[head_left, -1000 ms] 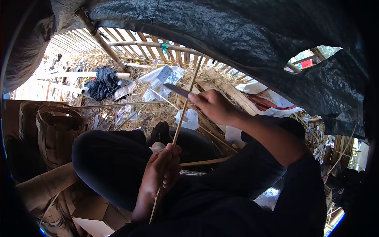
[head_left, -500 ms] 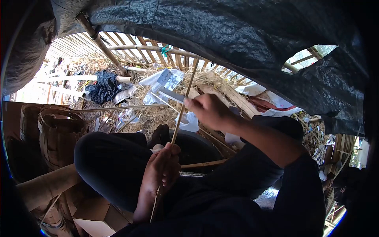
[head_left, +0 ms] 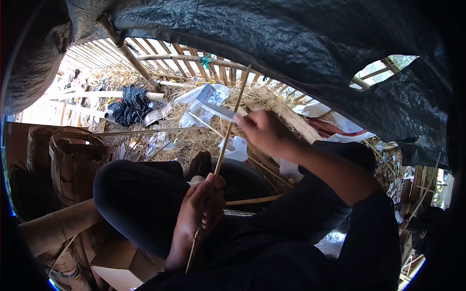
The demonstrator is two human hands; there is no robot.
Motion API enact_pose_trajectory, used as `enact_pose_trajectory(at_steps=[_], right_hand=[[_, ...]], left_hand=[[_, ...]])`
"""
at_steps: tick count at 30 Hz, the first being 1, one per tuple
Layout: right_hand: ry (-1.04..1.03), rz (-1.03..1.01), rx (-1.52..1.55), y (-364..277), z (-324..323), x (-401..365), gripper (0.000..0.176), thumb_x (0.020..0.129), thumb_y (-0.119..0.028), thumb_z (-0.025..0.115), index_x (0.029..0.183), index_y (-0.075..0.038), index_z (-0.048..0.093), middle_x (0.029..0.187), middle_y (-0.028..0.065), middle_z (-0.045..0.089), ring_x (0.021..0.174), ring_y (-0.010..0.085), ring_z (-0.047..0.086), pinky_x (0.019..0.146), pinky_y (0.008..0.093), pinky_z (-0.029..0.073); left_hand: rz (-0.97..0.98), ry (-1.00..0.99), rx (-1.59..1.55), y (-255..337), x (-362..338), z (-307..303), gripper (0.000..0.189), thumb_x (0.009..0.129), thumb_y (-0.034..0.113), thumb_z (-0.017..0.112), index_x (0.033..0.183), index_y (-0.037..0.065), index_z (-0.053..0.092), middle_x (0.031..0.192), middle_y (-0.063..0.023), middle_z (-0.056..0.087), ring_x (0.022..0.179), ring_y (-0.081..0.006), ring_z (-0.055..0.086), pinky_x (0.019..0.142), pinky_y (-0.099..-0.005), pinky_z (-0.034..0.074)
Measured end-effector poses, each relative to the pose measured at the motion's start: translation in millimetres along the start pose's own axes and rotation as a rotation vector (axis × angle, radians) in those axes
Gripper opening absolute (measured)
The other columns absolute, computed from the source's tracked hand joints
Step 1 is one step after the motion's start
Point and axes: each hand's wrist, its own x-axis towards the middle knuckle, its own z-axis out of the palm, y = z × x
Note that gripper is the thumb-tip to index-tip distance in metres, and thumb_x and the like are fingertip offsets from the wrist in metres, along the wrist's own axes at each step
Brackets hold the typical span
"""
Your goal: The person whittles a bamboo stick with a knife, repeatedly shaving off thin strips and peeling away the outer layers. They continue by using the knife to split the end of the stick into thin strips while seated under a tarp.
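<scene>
My left hand (head_left: 201, 201) is closed around a thin bamboo strip (head_left: 237, 104), which slants upward and away past the fist. Its lower end trails below my wrist toward my lap. My right hand (head_left: 264, 131) is shut on a knife, and the handle is hidden in the fist. The pale flat knife blade (head_left: 218, 111) points to the upper left. Where it leaves my right fist, it overlaps the strip, with the right thumb close beside the strip. Both hands are above my crossed legs.
Woven bamboo baskets (head_left: 77, 165) stand at the left above a thick bamboo pole (head_left: 60, 227). A cardboard box (head_left: 124, 262) sits at the lower left. Shavings (head_left: 182, 145) and plastic litter cover the ground ahead. A black tarp (head_left: 291, 53) hangs overhead, beyond it a slatted fence.
My right hand and the knife have shifted slightly right in view, and the strip's far end has tipped right and up. The whole view has also moved slightly. My left grip is unchanged.
</scene>
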Motion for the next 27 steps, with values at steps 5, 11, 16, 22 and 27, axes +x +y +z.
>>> enact_pose_trajectory(at_steps=[5,11,16,22,27], right_hand=[[-0.047,0.051,-0.052,-7.6,-1.8,-5.9,0.055,0.098,-0.040,0.052,0.063,0.001,0.056,0.049,0.0096,0.050,0.048,0.0130,0.048,0.050,0.0362,0.039],[0.024,-0.029,-0.031,-9.5,5.0,-9.6,0.054,0.097,-0.041,0.053,0.063,0.001,0.056,0.048,0.0104,0.050,0.046,0.0141,0.047,0.048,0.0386,0.039],[0.036,0.012,-0.108,-6.3,-5.8,-1.7,0.053,0.097,-0.039,0.053,0.061,0.000,0.056,0.049,0.0122,0.052,0.045,0.0189,0.052,0.049,0.0398,0.042],[0.011,0.127,-0.170,-11.7,-20.5,0.5,0.051,0.097,-0.036,0.049,0.064,0.001,0.060,0.056,0.0179,0.060,0.054,0.0281,0.064,0.057,0.0429,0.049],[0.036,-0.127,-0.122,-11.6,15.5,-18.6,0.052,0.099,-0.035,0.048,0.064,0.001,0.060,0.052,0.0145,0.058,0.049,0.0234,0.060,0.056,0.0414,0.048]], left_hand=[[0.000,0.016,0.006,-4.1,-0.4,-2.7,0.028,0.104,0.032,0.042,0.096,0.006,0.050,0.050,0.0065,0.032,0.034,-0.0032,0.026,0.030,-0.0191,0.020],[0.026,0.060,0.067,-1.5,-1.0,-0.3,0.030,0.103,0.033,0.043,0.097,0.005,0.051,0.050,0.0065,0.032,0.034,-0.0033,0.026,0.030,-0.0191,0.020],[0.016,0.031,0.074,-2.5,-0.5,2.8,0.030,0.103,0.033,0.043,0.096,0.005,0.052,0.049,0.0057,0.033,0.033,-0.0039,0.027,0.030,-0.0195,0.021],[0.013,0.034,0.119,-4.4,0.4,1.8,0.031,0.103,0.033,0.044,0.097,0.004,0.052,0.049,0.0048,0.034,0.033,-0.0048,0.027,0.030,-0.0201,0.021],[0.042,0.076,0.174,-6.4,3.8,-1.7,0.030,0.103,0.033,0.044,0.096,0.005,0.052,0.049,0.0046,0.034,0.033,-0.0050,0.028,0.030,-0.0204,0.021]])
